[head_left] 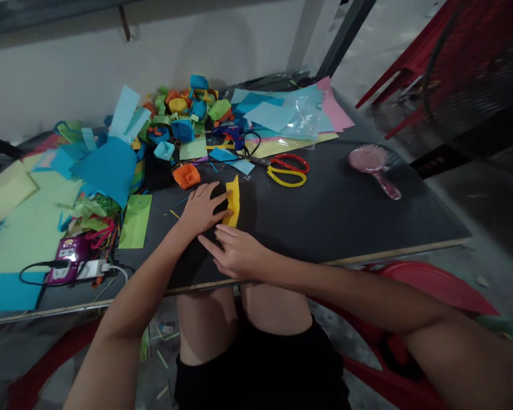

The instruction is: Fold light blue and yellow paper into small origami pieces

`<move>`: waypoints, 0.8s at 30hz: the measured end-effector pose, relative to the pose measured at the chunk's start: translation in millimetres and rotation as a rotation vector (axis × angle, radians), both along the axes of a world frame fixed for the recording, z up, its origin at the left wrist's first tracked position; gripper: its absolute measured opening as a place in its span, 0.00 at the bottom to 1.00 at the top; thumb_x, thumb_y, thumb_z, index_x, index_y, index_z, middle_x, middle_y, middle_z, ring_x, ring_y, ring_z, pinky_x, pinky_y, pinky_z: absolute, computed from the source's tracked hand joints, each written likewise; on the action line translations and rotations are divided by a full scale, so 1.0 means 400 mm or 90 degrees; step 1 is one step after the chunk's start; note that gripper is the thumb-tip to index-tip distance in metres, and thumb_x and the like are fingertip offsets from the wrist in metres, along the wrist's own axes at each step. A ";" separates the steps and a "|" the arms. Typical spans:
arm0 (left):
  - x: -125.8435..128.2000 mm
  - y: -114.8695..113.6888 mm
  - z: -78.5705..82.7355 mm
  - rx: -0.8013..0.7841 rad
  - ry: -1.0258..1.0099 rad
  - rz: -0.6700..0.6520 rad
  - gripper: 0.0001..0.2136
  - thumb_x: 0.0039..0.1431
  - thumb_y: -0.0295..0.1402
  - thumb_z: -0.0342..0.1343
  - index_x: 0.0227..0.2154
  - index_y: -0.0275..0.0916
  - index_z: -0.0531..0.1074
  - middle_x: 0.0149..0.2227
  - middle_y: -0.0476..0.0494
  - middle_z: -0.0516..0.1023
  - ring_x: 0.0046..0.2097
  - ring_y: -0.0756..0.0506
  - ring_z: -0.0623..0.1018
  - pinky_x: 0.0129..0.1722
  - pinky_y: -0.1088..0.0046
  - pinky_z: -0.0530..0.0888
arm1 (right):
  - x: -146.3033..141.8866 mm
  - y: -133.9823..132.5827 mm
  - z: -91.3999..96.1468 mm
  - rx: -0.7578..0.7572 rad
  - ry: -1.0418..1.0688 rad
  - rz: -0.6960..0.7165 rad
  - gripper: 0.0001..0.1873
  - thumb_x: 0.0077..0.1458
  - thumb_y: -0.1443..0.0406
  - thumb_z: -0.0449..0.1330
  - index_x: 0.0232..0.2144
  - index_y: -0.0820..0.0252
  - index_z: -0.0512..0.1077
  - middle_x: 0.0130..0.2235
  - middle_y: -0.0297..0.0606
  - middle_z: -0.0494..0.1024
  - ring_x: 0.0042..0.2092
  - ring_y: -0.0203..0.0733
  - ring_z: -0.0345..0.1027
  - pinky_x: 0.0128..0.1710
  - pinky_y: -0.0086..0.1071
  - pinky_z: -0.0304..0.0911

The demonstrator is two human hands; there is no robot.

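Note:
A folded strip of yellow paper (pixel 234 200) lies on the dark table, its long side running away from me. My left hand (pixel 202 209) rests at its left edge with fingers spread, the fingertips touching the paper. At the strip's near end is my right hand (pixel 239 250), its thumb and fingers stretched out to the left and apart; the fingertips cover that end. An orange folded paper piece (pixel 187 176) sits just beyond my left hand. Scissors (pixel 288 169) with one red and one yellow handle lie right of the strip.
A heap of folded colored papers (pixel 183 111) stands at the back. Paper sheets (pixel 277 114) lie beside it. A pink hairbrush (pixel 373 165) is at the right. A purple device (pixel 67 259) with cables and a green paper (pixel 135 222) are leftward. A fan (pixel 483 97) stands beyond the table.

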State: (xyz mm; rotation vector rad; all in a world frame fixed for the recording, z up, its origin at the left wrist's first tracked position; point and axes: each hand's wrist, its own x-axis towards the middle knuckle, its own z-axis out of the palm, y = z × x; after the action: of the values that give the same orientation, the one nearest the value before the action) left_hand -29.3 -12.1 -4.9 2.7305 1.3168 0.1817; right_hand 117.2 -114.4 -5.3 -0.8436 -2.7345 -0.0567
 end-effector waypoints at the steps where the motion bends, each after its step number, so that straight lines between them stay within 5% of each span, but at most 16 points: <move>1: -0.010 0.012 -0.004 -0.006 -0.026 -0.029 0.26 0.61 0.46 0.58 0.61 0.47 0.68 0.66 0.36 0.64 0.65 0.33 0.64 0.60 0.50 0.66 | -0.016 0.005 0.009 -0.007 -0.007 0.005 0.30 0.61 0.63 0.53 0.61 0.79 0.64 0.38 0.54 0.80 0.45 0.53 0.72 0.57 0.50 0.62; 4: -0.040 0.048 -0.014 -0.017 -0.119 -0.108 0.23 0.60 0.38 0.60 0.58 0.41 0.71 0.58 0.35 0.73 0.57 0.38 0.71 0.59 0.55 0.68 | -0.018 0.032 0.044 -0.058 -0.001 -0.001 0.35 0.60 0.57 0.58 0.64 0.74 0.61 0.44 0.55 0.80 0.49 0.56 0.72 0.60 0.57 0.55; 7: -0.056 0.082 -0.013 -0.088 -0.183 -0.236 0.14 0.62 0.32 0.56 0.50 0.41 0.78 0.50 0.38 0.80 0.50 0.43 0.77 0.53 0.62 0.72 | 0.039 0.088 0.072 -0.152 0.042 0.108 0.38 0.57 0.58 0.63 0.65 0.66 0.60 0.55 0.50 0.76 0.56 0.50 0.69 0.60 0.46 0.58; 11: -0.056 0.114 0.004 -0.122 -0.199 -0.341 0.10 0.60 0.27 0.56 0.36 0.44 0.82 0.49 0.42 0.81 0.50 0.44 0.78 0.51 0.64 0.73 | 0.132 0.194 0.070 -0.156 0.046 0.105 0.27 0.56 0.67 0.63 0.58 0.60 0.70 0.58 0.45 0.75 0.59 0.48 0.67 0.56 0.42 0.61; 14: -0.049 0.118 0.015 -0.048 -0.177 -0.300 0.12 0.59 0.24 0.54 0.33 0.45 0.83 0.50 0.44 0.81 0.51 0.44 0.78 0.52 0.63 0.73 | 0.170 0.246 0.040 -0.127 -0.025 0.101 0.12 0.61 0.69 0.58 0.44 0.57 0.79 0.47 0.39 0.82 0.51 0.44 0.73 0.48 0.37 0.64; 19: -0.042 0.065 0.017 0.035 -0.122 -0.205 0.10 0.64 0.31 0.53 0.38 0.40 0.82 0.39 0.42 0.84 0.42 0.45 0.80 0.44 0.67 0.75 | 0.168 0.249 -0.020 -0.041 0.025 0.018 0.14 0.65 0.68 0.53 0.42 0.59 0.79 0.42 0.42 0.83 0.46 0.45 0.75 0.40 0.35 0.67; 24: -0.047 0.030 0.010 0.043 -0.116 -0.161 0.12 0.62 0.42 0.58 0.38 0.42 0.82 0.43 0.44 0.84 0.44 0.44 0.81 0.43 0.69 0.75 | 0.167 0.248 -0.053 -0.067 0.159 -0.027 0.13 0.64 0.67 0.55 0.41 0.58 0.80 0.42 0.41 0.83 0.45 0.44 0.75 0.43 0.36 0.68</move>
State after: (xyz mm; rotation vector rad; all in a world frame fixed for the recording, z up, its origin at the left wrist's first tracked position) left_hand -48.1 -0.3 -1.0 2.8229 0.9268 0.4478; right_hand 183.9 -15.2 -26.5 -0.8720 -2.5033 0.1750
